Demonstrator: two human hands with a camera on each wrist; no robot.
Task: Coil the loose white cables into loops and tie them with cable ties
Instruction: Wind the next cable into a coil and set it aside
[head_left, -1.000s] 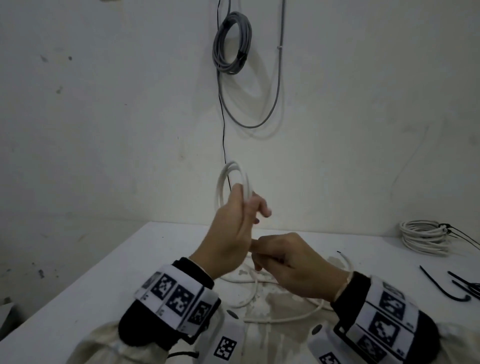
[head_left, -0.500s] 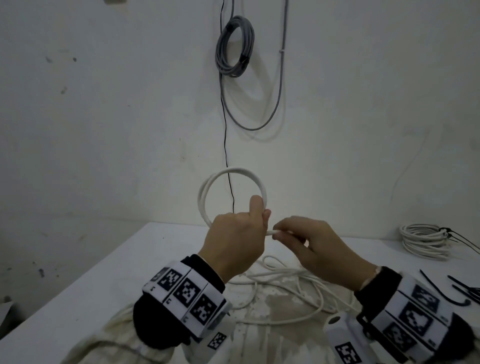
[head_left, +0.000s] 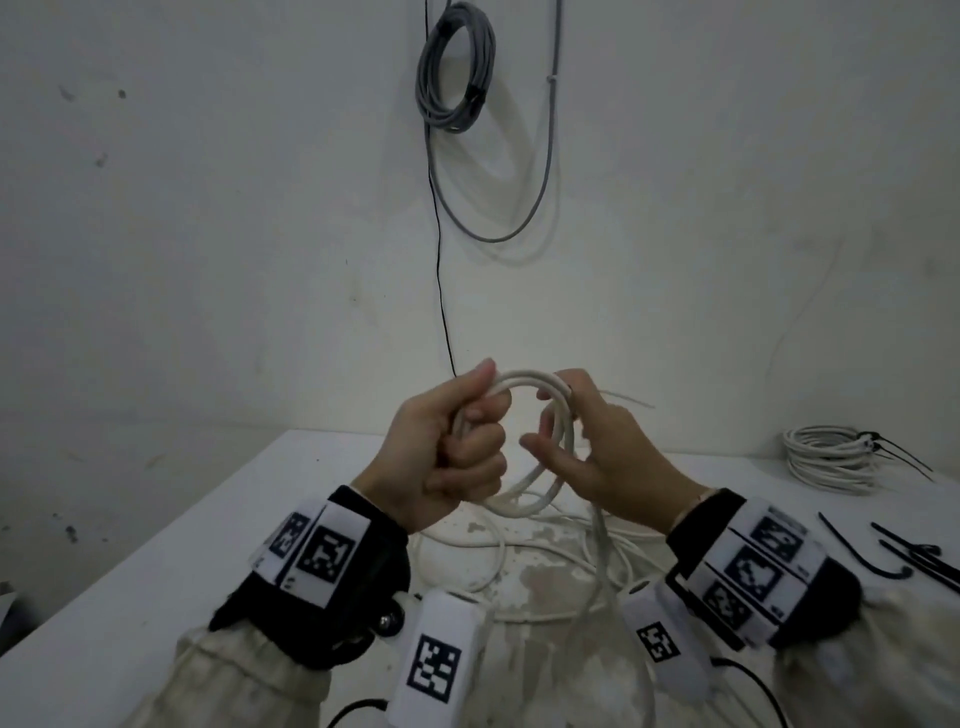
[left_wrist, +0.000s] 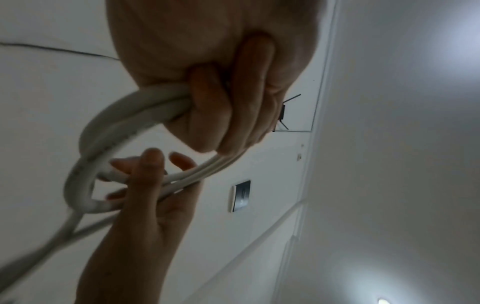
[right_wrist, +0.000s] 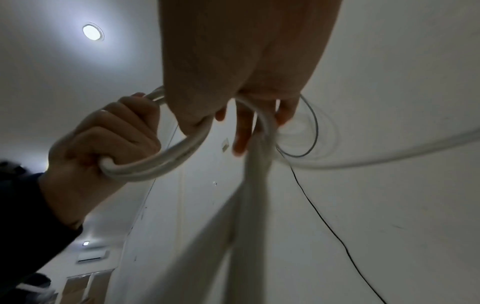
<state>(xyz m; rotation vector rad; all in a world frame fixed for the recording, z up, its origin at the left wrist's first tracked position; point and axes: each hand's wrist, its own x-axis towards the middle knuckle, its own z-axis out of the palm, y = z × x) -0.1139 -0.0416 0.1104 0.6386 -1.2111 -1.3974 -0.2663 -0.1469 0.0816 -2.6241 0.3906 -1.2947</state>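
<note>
White cable (head_left: 525, 378) ×1 | left hand (head_left: 451, 451), right hand (head_left: 618, 460) holding | tied coil (head_left: 826, 460) ×1

Trailing cable (left_wrist: 66, 228) smeared with blur in both wrist views, its stretch gripped by the left hand (head_left: 452, 447) hidden in the fist, black ties (head_left: 930, 564) cut off by the head view's right edge.

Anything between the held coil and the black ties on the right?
Nothing visible. The left hand and right hand hold the coil above the table; the ties lie uncovered at its right. The coil's loose tail trails onto the table, though.
</note>
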